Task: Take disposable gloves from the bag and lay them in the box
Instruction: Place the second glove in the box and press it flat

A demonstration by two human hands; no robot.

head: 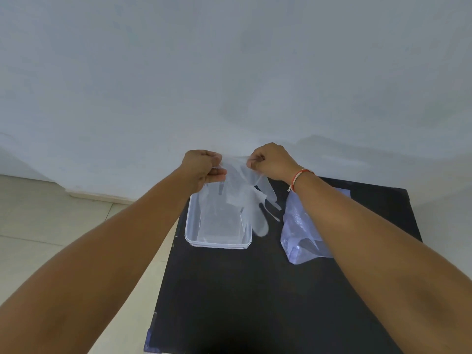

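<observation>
Glove (245, 190) hangs pinched between both hands' fingers (217, 172), seemingly above box (217, 242).

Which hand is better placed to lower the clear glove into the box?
Left. The left hand pinches the clear plastic glove directly above the transparent rectangular box; the right hand sits nearer the plastic bag.

Table (255, 290) stands against wall (229, 72); floor (51, 226) to its left. Box (194, 233) on table, far left part, near left edge. Bag (298, 236) on table, right of box, apart from it, partly under right forearm. Glove (245, 190) held in air above far end of box, hanging down over box's right rim and the gap between box and bag. Left hand (204, 167) at glove's upper left corner, right hand (273, 160) at upper right; hands level, near wall.
</observation>
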